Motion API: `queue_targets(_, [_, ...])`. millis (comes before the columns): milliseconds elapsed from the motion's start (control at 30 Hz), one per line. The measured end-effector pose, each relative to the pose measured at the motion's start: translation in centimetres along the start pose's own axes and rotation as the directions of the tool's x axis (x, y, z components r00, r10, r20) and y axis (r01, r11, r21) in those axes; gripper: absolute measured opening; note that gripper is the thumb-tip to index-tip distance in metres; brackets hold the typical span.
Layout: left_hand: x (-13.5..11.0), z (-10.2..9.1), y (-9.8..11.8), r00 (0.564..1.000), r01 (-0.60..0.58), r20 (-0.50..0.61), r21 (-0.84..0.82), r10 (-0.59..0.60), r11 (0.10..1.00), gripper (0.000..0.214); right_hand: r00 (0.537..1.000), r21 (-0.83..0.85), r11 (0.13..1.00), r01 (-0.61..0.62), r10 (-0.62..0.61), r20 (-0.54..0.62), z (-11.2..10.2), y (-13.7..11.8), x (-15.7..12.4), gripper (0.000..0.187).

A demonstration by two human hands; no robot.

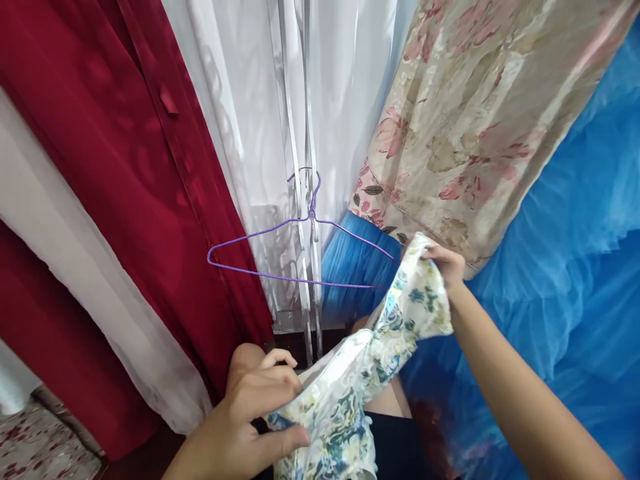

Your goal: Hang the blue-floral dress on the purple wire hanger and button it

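Note:
I hold a white cloth with a blue and green flower print (370, 360) stretched between both hands. My left hand (255, 407) pinches its lower end at the bottom centre. My right hand (447, 263) grips its upper end, raised to the right. A purple wire hanger (295, 257) hangs bare on a thin metal pole (307, 220), just left of my right hand and above the cloth.
A dark red curtain (125, 173) and a sheer white curtain (245, 113) hang at the left and centre. A pink flower-print fabric (475, 127) hangs at the upper right, with blue netting (575, 267) beside and below it. My knees show under the cloth.

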State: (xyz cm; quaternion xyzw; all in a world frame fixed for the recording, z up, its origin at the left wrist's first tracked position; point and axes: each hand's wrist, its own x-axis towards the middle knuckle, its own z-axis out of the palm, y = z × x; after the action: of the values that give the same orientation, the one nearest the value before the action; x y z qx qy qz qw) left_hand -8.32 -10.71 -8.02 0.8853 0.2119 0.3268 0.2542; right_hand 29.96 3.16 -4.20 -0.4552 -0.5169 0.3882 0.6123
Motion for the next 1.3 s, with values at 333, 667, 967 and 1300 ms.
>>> queue_targets(333, [-1.5,-4.5,-2.5,0.82,0.299,-0.495,-0.059,-0.288,0.952,0.027,0.901,0.231,0.937,-0.263,0.152,0.407,7.4,-0.6,2.4,0.021])
queue_targets(667, [-1.0,-16.3,-11.7,0.847,0.482,-0.506,0.602,-0.163,0.636,0.029,0.827,0.17,0.921,-0.351,0.22,0.518,7.0,-4.2,1.1,0.024])
queue_targets(967, [11.3,-17.3,-10.2,0.742,0.412,-0.616,0.106,-0.266,0.905,0.045,0.769,0.2,0.815,-0.544,0.388,0.509,7.2,-3.3,1.3,0.023])
queue_targets(1300, [10.5,-13.4,-10.1,0.803,0.484,-0.551,0.384,-0.225,0.787,0.043,0.645,0.152,0.694,-0.704,0.534,0.546,8.2,-1.8,1.2,0.02])
